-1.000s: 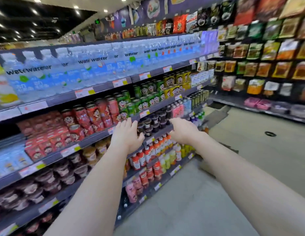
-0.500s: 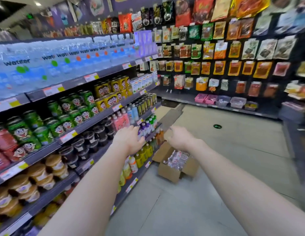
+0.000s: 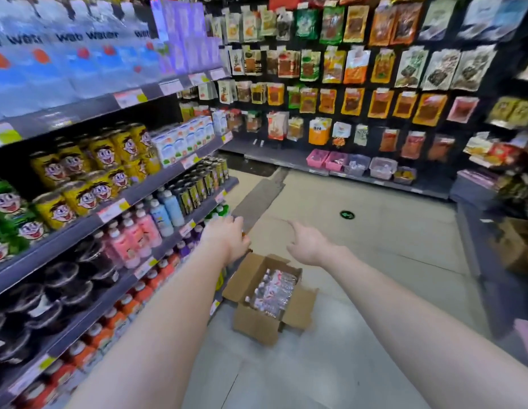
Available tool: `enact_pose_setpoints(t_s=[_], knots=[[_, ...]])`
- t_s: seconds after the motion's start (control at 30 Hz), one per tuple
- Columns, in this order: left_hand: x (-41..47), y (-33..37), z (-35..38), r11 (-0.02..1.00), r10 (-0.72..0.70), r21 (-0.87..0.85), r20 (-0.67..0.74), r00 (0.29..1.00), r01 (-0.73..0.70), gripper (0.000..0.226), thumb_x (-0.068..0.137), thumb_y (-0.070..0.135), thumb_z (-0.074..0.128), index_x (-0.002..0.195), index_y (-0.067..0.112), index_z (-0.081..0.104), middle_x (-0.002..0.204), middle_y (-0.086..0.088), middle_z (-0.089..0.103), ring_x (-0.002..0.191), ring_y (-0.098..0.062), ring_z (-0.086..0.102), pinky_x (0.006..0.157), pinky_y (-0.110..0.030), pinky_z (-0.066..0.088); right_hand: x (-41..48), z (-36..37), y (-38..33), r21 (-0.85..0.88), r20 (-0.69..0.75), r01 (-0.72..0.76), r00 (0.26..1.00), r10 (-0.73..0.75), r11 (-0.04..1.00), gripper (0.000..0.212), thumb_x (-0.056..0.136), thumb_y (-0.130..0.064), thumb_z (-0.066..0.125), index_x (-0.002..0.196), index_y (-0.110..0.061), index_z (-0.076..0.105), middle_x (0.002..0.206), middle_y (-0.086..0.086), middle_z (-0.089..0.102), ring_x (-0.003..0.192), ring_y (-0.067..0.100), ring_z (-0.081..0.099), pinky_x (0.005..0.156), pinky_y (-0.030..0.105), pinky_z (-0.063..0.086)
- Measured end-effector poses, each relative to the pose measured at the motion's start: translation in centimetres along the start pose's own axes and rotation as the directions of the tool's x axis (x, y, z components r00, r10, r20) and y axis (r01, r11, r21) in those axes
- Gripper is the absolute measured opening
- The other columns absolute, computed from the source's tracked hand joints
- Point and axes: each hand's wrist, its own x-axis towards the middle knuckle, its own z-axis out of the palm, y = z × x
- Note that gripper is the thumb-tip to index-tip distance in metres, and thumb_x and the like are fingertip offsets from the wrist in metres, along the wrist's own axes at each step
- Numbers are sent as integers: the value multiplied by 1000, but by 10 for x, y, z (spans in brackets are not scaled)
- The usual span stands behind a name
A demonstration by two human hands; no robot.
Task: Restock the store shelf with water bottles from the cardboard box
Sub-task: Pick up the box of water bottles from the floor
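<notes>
— At arm's length, what do your hands hold?
— Nothing. My left hand [image 3: 227, 240] and right hand [image 3: 308, 245] reach forward, fingers relaxed. Below: cardboard box [image 3: 257, 324], flaps open, on the floor [image 3: 375, 276] beside the shelf [image 3: 65, 236]; water bottles [image 3: 274, 290] inside.

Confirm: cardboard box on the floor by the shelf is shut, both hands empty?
No. Head view shows the cardboard box open, flaps spread, bottles visible inside. It is on the floor by the shelf, and the left hand and right hand hold nothing.

The cardboard box [image 3: 254, 326] is brown, its bottles [image 3: 274, 290] clear with seemingly pinkish labels, the cans [image 3: 105, 152] yellow.
</notes>
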Motion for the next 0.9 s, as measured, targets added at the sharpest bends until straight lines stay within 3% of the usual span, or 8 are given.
enact_pose_setpoints(t_s=[0.17,0.3,0.4,0.63,0.77,0.9], knots=[[116,17,15,998,11,-70,45,999,-8,54,103,48,38,142,13,51,142,-15,58,127,-37,57,104,-44,45,105,-14,51,-12,48,-35,998,36,999,66,95,-23,51,158,-13,34,158,13,44,142,33,45,112,41,43],[194,45,35,997,-26,-72,99,995,33,63,105,49,38,156,12,39,160,-19,40,141,-38,46,114,-46,39,193,-22,108,-53,100,-34,994,39,998,67,95,-26,51,158,-15,33,157,12,45,143,32,44,113,43,43],[249,64,55,988,-107,-95,129,986,120,63,105,49,38,156,11,38,164,-19,32,147,-38,40,120,-48,32,265,-31,147,-111,144,19,990,-3,994,70,95,-26,51,160,-17,28,159,12,42,144,32,43,113,41,42],[339,95,82,920,-295,-189,246,923,344,66,106,53,37,161,17,33,162,-19,36,139,-41,47,115,-48,36,402,-37,185,-183,303,181,945,-120,966,65,96,-24,51,157,-16,32,150,16,51,136,37,50,107,44,46],[368,94,105,899,-321,-183,339,884,397,58,104,54,43,146,15,45,146,-19,51,130,-42,53,111,-50,40,448,-16,187,-170,401,240,903,-155,956,69,100,-26,50,161,-17,22,151,18,49,136,39,50,109,45,45],[390,80,138,855,-384,-192,390,837,482,61,105,54,41,153,16,39,151,-17,46,137,-40,48,116,-49,35,490,16,181,-155,495,302,848,-190,941,73,101,-23,49,164,-19,13,148,21,50,132,39,53,105,42,47]])
